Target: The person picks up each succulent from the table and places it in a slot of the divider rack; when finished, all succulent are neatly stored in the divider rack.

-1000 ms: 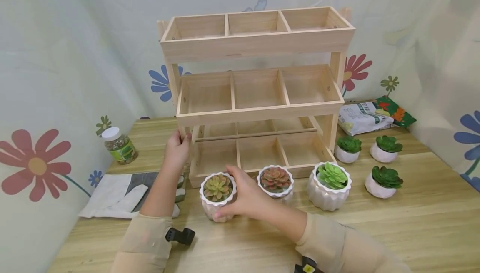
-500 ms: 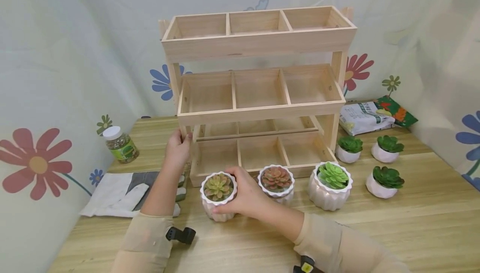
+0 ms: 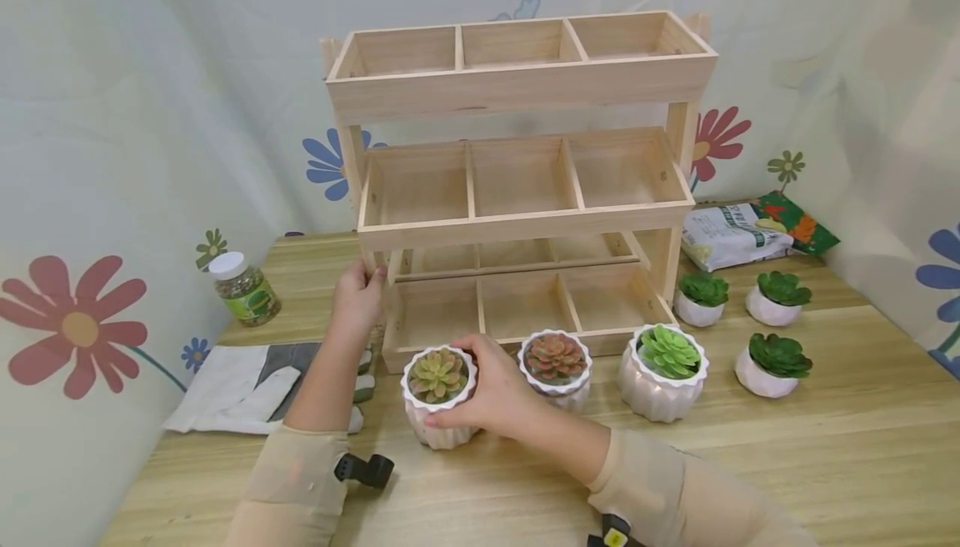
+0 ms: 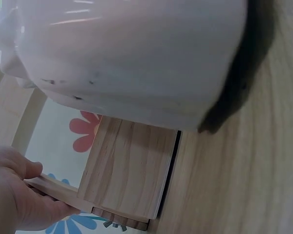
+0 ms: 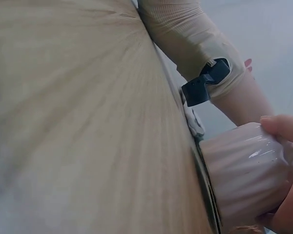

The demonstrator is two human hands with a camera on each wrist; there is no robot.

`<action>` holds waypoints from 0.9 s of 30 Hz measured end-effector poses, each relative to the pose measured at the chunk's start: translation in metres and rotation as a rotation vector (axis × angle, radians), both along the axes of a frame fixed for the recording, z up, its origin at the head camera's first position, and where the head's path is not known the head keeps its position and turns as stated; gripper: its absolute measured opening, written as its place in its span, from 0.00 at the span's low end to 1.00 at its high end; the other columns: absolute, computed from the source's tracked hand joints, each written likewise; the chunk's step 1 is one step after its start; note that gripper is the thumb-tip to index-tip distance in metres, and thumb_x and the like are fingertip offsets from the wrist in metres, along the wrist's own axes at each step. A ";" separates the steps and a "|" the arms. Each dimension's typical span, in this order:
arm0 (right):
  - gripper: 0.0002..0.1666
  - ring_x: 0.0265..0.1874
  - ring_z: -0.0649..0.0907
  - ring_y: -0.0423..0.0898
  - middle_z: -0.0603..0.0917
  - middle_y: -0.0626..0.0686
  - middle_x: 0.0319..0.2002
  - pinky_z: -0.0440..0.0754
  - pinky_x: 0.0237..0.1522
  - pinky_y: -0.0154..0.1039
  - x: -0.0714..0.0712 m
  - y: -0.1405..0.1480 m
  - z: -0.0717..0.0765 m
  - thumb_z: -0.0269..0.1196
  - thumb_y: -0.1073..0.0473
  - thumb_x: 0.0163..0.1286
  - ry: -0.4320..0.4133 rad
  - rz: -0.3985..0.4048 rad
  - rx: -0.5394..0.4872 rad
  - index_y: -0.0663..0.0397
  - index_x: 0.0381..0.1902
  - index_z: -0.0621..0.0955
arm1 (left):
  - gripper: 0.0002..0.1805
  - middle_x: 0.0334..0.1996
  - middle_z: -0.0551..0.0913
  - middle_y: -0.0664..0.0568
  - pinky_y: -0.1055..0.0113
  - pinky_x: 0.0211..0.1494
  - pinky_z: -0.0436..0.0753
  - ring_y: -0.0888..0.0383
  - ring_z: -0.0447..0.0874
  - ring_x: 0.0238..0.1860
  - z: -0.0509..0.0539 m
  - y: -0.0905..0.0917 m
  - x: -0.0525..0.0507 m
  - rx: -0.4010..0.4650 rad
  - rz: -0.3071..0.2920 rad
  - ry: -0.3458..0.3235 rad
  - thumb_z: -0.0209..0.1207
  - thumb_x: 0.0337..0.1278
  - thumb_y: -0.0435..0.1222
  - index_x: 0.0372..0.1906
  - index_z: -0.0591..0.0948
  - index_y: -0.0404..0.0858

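My left hand (image 3: 357, 301) grips the left upright of a pale wooden three-tier planter rack (image 3: 521, 95), low beside the bottom box. In the left wrist view, thumb and fingers of that left hand (image 4: 19, 192) close round the wooden leg. My right hand (image 3: 498, 393) holds a white ribbed pot (image 3: 437, 429) with a yellow-green and reddish succulent (image 3: 438, 375), thumb in front and fingers behind the rim. The pot (image 5: 249, 170) stands upright at the tabletop, in front of the rack's bottom box. Just right of it is a white pot with a red succulent (image 3: 555, 357).
A bright green succulent (image 3: 670, 352) in a larger white pot stands further right. Beyond are small potted succulents (image 3: 776, 355) and flat bags (image 3: 738, 234). Work gloves (image 3: 232, 388) and a white-lidded jar (image 3: 246, 290) lie and stand at left.
Both hands keep their holds, on the rack's upright and on the pot. The whole head view has shifted very slightly; nothing else has visibly moved.
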State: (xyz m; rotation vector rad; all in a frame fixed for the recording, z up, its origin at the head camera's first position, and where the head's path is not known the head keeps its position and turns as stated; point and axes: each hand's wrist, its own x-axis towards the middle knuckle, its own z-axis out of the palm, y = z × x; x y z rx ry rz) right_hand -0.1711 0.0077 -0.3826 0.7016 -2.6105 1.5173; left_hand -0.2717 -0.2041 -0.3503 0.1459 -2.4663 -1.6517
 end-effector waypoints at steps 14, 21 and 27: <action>0.49 0.46 0.76 0.44 0.74 0.47 0.47 0.75 0.50 0.41 -0.006 -0.006 0.030 0.81 0.47 0.33 -0.012 -0.043 -0.095 0.54 0.54 0.71 | 0.18 0.51 0.75 0.30 0.53 0.55 0.74 0.42 0.74 0.52 -0.001 -0.002 0.001 0.021 -0.004 0.058 0.45 0.70 0.34 0.55 0.71 0.24; 0.50 0.47 0.75 0.44 0.74 0.48 0.47 0.75 0.50 0.41 -0.018 -0.017 0.034 0.81 0.48 0.33 0.049 -0.099 -0.139 0.56 0.54 0.70 | 0.17 0.50 0.76 0.31 0.55 0.54 0.75 0.42 0.76 0.50 -0.006 -0.004 -0.002 0.023 -0.010 0.083 0.47 0.69 0.34 0.53 0.72 0.24; 0.49 0.46 0.75 0.45 0.74 0.49 0.46 0.74 0.50 0.41 -0.032 -0.031 0.041 0.81 0.47 0.32 0.099 -0.202 -0.157 0.56 0.52 0.71 | 0.17 0.48 0.77 0.31 0.57 0.51 0.75 0.45 0.75 0.48 -0.004 -0.006 -0.002 0.029 -0.019 0.097 0.48 0.69 0.35 0.52 0.73 0.24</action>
